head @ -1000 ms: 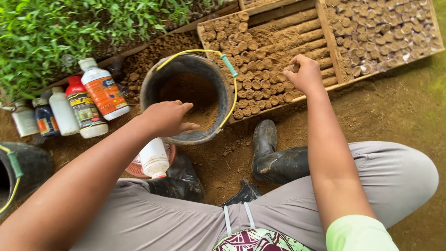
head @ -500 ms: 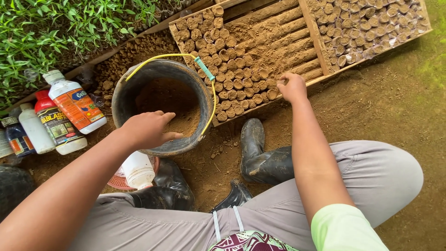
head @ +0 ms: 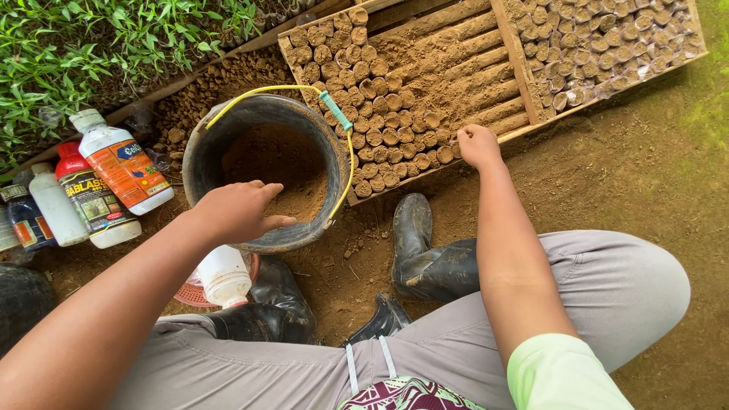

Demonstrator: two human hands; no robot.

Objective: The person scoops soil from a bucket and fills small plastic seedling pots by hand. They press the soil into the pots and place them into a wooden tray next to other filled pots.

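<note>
Two hands work apart here. The left hand hovers over the near rim of the black bucket, fingers loosely curled and thumb out, over the loose brown soil inside. Its grip looks released — nothing shows between the fingers, though the palm faces down and I cannot tell if it hides a pinch of soil. The right hand is clenched at the near edge of the wooden tray, knuckles up, just beside the last filled soil pots in the front row; whether it grasps one of them I cannot tell.

The pots stand packed upright in the left part of the tray, touching one another, while the middle part shows bare ridged soil. A second block of pots fills the tray section to the right.

To do this well, I judge, each pot should be pressed snug against its neighbours and kept upright so that the row stays even. The fist should bear straight down rather than sideways — a sideways shove could tip the pots next to it. The yellow bucket handle lies across the rim on the tray side, so a low path between bucket and tray risks catching it.

Bottles stand left of the bucket, seedlings behind them.
</note>
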